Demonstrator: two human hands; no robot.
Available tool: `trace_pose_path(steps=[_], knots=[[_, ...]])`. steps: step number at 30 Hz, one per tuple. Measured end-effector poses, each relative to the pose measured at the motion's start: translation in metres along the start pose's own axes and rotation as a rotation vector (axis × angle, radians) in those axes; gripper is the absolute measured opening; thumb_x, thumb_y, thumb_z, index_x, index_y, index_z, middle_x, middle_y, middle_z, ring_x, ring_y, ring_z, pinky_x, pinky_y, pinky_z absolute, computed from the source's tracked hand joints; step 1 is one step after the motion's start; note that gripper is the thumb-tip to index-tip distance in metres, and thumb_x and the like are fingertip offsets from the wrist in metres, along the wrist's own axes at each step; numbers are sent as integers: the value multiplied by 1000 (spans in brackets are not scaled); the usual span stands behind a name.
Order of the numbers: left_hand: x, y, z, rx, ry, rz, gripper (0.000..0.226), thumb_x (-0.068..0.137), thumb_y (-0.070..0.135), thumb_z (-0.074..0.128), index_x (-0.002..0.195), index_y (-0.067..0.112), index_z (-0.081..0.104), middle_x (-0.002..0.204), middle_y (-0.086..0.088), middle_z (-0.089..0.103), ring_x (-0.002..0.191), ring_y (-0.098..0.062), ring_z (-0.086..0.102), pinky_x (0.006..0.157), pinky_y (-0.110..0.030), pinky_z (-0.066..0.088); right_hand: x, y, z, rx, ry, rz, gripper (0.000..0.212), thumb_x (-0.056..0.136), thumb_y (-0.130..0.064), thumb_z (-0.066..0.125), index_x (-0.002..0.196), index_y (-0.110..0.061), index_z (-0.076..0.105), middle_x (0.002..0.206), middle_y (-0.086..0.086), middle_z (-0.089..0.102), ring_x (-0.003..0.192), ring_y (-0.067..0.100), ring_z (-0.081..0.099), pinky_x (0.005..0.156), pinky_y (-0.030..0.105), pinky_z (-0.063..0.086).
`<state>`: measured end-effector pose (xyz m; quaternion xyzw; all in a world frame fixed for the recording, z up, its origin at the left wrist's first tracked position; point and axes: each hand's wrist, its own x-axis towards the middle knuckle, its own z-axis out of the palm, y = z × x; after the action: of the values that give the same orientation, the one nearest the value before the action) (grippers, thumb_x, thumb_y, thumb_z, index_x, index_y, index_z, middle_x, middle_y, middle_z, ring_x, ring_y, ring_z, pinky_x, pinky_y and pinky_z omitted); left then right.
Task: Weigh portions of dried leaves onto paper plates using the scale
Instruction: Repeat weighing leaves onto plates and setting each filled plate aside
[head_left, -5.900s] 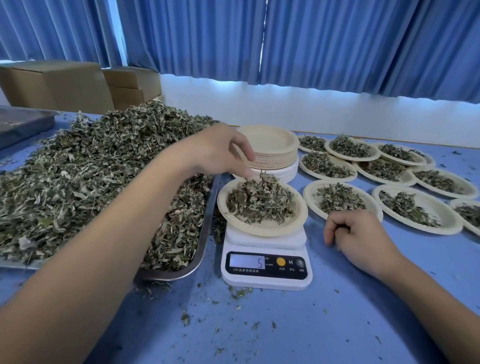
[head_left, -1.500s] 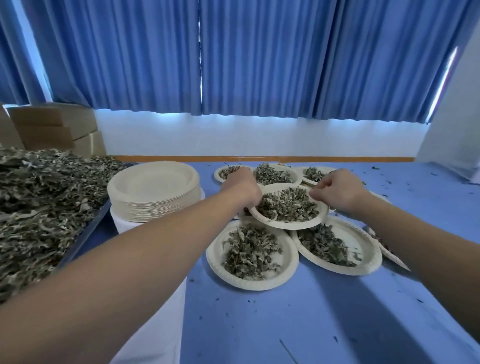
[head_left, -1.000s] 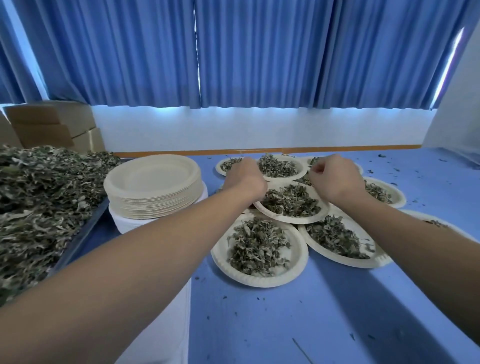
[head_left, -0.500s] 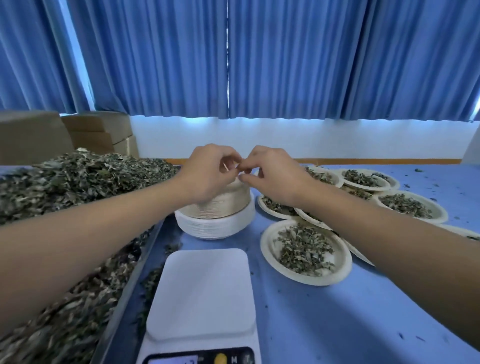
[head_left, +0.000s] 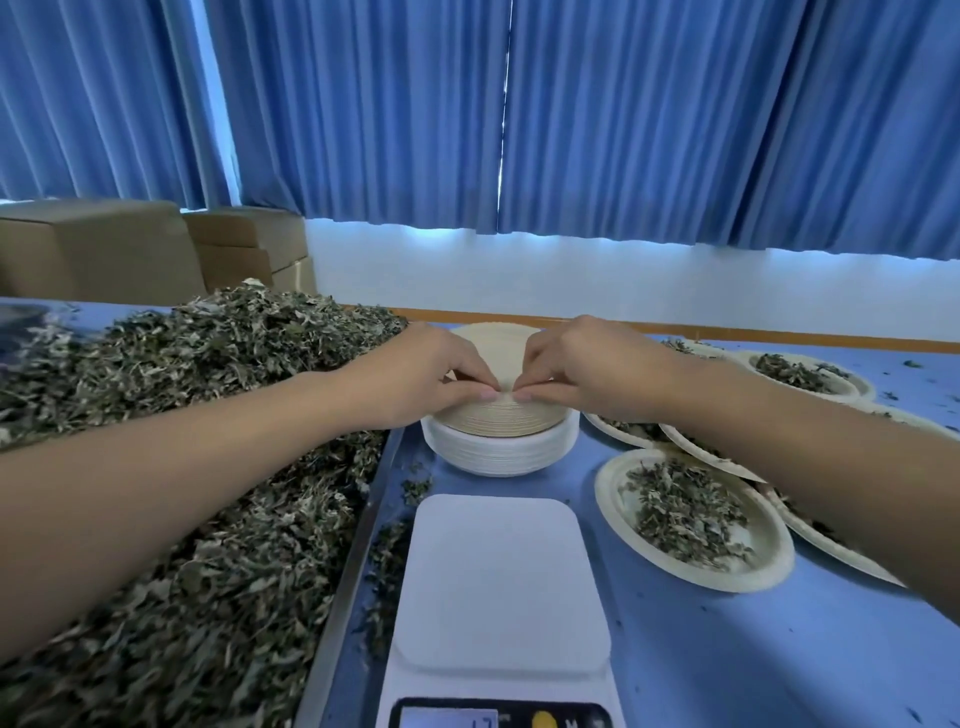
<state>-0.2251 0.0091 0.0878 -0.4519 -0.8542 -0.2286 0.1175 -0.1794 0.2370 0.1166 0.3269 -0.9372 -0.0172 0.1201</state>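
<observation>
The scale sits nearest you on the desk. Its white platform is bare, and its display is cut off at the frame edge, so the reading cannot be made out. Just beyond the scale stands the stack of paper plates, a tan stack nested on a white one. This is the step in hand: take one plate off the stack.

Your left hand and right hand meet at the near rim of the top plate. The fingertips are curled and pinch that rim, close together.

1. Peel the rim up with one hand while the other pins the plates below. Nested plates probably cling together.
2. Confirm that a single plate has come free.
3. Set it centred on the platform and check the display before adding leaves.

To your left, the dried leaves are heaped high in a metal tray, whose edge runs just beside the scale. Loose flakes lie between the two, so keep them off the platform. To your right, a filled plate lies near the scale, overlapped by others under your right forearm. Carry the new plate straight back rather than sweeping sideways. Farther off are more filled plates, cardboard boxes and blue curtains.
</observation>
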Motion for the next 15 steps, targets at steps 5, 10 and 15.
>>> trace_pose_path(steps=[5, 10, 15], knots=[[1, 0, -1, 7, -24, 30, 15, 92, 28, 73, 103, 22, 81, 99, 13, 75, 83, 11, 59, 78, -9, 38, -1, 0, -2, -7, -9, -34, 26, 100, -45, 57, 109, -33, 79, 99, -10, 67, 93, 20, 63, 78, 44, 52], [1, 1, -2, 0, -27, 47, 15, 91, 30, 74, 102, 22, 82, 99, 14, 76, 84, 7, 62, 79, -9, 40, -2, -1, -1, -44, 0, -54, 29, 101, -47, 54, 107, -33, 79, 95, -11, 66, 89, 19, 62, 74, 43, 52], [-1, 2, -3, 10, -35, 42, 16, 92, 29, 73, 104, 21, 81, 101, 12, 76, 90, -1, 66, 86, -20, 47, -4, -3, -5, -105, -16, -80, 33, 103, -46, 49, 108, -30, 78, 98, -9, 66, 90, 19, 62, 72, 40, 51]])
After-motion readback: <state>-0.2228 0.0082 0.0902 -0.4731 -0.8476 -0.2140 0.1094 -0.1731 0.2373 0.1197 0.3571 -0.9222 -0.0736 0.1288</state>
